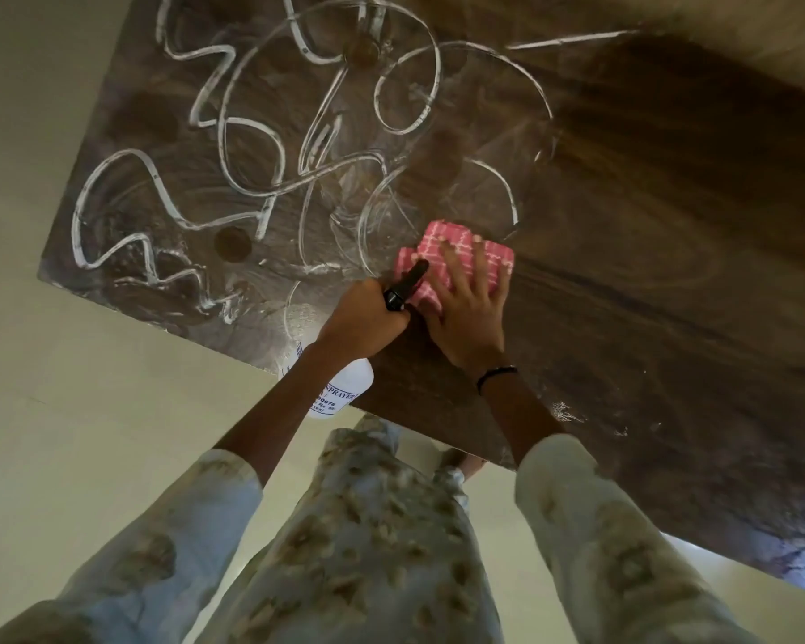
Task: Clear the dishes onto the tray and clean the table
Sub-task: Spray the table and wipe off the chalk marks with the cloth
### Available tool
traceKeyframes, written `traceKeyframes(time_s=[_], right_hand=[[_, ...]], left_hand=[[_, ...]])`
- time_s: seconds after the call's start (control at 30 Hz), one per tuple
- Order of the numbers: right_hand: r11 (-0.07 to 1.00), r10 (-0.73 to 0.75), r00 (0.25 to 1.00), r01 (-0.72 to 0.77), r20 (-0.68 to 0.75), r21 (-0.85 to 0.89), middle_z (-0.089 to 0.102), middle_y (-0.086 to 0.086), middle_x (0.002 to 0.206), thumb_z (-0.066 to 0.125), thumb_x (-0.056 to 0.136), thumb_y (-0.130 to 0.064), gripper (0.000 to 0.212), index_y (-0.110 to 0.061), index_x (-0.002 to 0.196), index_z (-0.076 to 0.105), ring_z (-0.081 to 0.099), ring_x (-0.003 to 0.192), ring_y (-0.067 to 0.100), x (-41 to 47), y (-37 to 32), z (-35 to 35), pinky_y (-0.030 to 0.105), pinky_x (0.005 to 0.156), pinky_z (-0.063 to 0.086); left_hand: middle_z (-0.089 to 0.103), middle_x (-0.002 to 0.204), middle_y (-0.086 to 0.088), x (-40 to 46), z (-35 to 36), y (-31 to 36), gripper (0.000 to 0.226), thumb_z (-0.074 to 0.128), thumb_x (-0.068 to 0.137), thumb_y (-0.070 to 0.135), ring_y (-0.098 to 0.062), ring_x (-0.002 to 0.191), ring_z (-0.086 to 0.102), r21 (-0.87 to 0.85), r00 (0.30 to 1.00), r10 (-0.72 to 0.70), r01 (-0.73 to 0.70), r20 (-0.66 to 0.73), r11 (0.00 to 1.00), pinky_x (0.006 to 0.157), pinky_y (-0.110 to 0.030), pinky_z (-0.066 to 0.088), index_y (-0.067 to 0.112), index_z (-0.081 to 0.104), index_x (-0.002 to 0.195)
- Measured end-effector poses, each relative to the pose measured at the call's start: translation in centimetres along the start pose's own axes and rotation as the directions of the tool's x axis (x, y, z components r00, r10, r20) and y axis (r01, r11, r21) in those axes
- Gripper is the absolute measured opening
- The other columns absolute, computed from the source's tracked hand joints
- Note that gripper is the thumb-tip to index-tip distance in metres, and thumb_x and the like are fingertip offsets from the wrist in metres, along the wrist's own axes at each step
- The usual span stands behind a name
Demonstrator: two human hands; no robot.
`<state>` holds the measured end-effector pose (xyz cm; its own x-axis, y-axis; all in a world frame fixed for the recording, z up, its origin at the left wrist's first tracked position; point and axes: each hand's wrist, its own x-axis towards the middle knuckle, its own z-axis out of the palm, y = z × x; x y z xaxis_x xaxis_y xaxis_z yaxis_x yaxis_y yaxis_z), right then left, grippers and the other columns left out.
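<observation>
A dark wooden table (647, 234) fills the upper part of the head view. White foamy squiggles (233, 146) of cleaner cover its left half. My right hand (468, 309) lies flat, fingers spread, on a folded pink checked cloth (456, 255) pressed against the tabletop near its front edge. My left hand (368, 320) is closed around the black trigger head of a white spray bottle (340, 388), whose body hangs below the hand over the table's edge. The nozzle points toward the cloth. No dishes or tray are in view.
The table's front edge (438, 439) runs diagonally just ahead of my legs. Pale floor (89, 411) lies to the left and below. White smears (572, 413) mark the wood near my right forearm. A round dark spot (232, 244) sits among the foam.
</observation>
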<state>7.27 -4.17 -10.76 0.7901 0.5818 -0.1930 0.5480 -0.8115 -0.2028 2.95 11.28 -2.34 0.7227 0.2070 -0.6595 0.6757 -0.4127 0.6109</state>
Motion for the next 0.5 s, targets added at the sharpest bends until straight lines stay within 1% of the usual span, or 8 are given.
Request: traceKeyframes(time_s=[0.07,0.13,0.2,0.23,0.3,0.37,0.43,0.5], right_hand=[[0.994,-0.111,0.994,0.111,-0.003,-0.011,0.036,0.009,0.152,0.036,0.093,-0.05,0.052,-0.028,0.14,0.04,0.023,0.142,0.041,-1.1,-1.3,0.5,0.069,0.109,0.015],[0.976,-0.212,0.977,0.213,0.034,-0.036,0.031,0.005,0.155,0.037,0.094,-0.054,0.053,-0.035,0.144,0.032,0.017,0.144,0.038,-3.2,-0.6,0.9,0.067,0.112,0.013],[0.967,-0.244,0.968,0.247,0.055,-0.066,0.025,0.002,0.157,0.036,0.094,-0.056,0.055,-0.042,0.146,0.025,0.013,0.146,0.036,-5.0,1.6,0.6,0.064,0.113,0.011],[0.971,-0.221,0.974,0.225,0.054,-0.081,0.023,0.001,0.158,0.035,0.094,-0.057,0.055,-0.043,0.146,0.023,0.011,0.146,0.035,-5.5,2.9,0.2,0.064,0.113,0.01],[0.989,-0.122,0.992,0.125,0.033,-0.082,0.024,0.0,0.157,0.034,0.095,-0.056,0.054,-0.043,0.147,0.024,0.009,0.146,0.035,-5.3,5.1,-0.7,0.062,0.114,0.007],[0.998,-0.021,1.0,0.022,0.015,-0.056,0.027,0.001,0.156,0.032,0.095,-0.055,0.053,-0.041,0.145,0.029,0.011,0.146,0.036,-3.5,6.3,-1.4,0.061,0.114,0.005],[0.999,0.05,0.999,-0.05,0.0,-0.018,0.028,0.003,0.156,0.031,0.095,-0.055,0.053,-0.038,0.144,0.033,0.012,0.145,0.038,-0.6,5.8,-1.8,0.062,0.113,0.0],[0.996,0.089,0.996,-0.089,-0.005,0.001,0.026,0.003,0.157,0.03,0.094,-0.055,0.053,-0.038,0.144,0.035,0.011,0.145,0.04,2.2,4.1,-1.6,0.062,0.11,-0.007]], left_hand=[[0.053,0.058,-0.011,0.4,-0.4,0.3,0.007,0.059,0.079,0.007,-0.02,0.051,0.048,-0.002,1.0,-0.012,0.012,0.003,1.0,0.05,-0.028,0.037,0.002,0.059,0.073],[0.055,0.06,-0.016,0.9,-0.7,0.4,0.009,0.06,0.076,0.005,-0.023,0.053,0.051,0.018,1.0,-0.017,0.017,0.007,1.0,0.052,-0.03,0.039,-0.004,0.061,0.077],[0.054,0.059,-0.015,1.2,-0.8,0.7,0.013,0.06,0.077,0.006,-0.025,0.054,0.052,0.048,1.0,0.004,-0.005,0.012,0.999,0.053,-0.03,0.04,-0.007,0.06,0.077],[0.054,0.06,-0.016,1.3,-0.8,0.8,0.015,0.061,0.077,0.007,-0.028,0.055,0.053,0.059,1.0,0.012,-0.013,0.011,0.998,0.054,-0.032,0.042,-0.008,0.06,0.077],[0.056,0.064,-0.02,1.5,-0.8,1.0,0.017,0.061,0.078,0.009,-0.033,0.06,0.057,0.081,1.0,0.017,-0.018,0.01,0.997,0.058,-0.035,0.046,-0.008,0.061,0.08],[0.055,0.062,-0.016,1.6,-0.8,1.2,0.017,0.061,0.079,0.008,-0.031,0.06,0.057,0.083,1.0,0.023,-0.024,0.009,0.996,0.058,-0.034,0.045,-0.008,0.061,0.081],[0.054,0.061,-0.013,1.8,-0.8,1.4,0.015,0.061,0.079,0.008,-0.029,0.06,0.056,0.085,0.999,0.032,-0.031,-0.007,0.996,0.058,-0.031,0.044,-0.007,0.062,0.081],[0.055,0.061,-0.01,2.0,-0.7,1.8,0.013,0.061,0.08,0.008,-0.027,0.06,0.056,0.074,0.999,0.034,-0.033,-0.02,0.997,0.057,-0.031,0.044,-0.005,0.063,0.083]])
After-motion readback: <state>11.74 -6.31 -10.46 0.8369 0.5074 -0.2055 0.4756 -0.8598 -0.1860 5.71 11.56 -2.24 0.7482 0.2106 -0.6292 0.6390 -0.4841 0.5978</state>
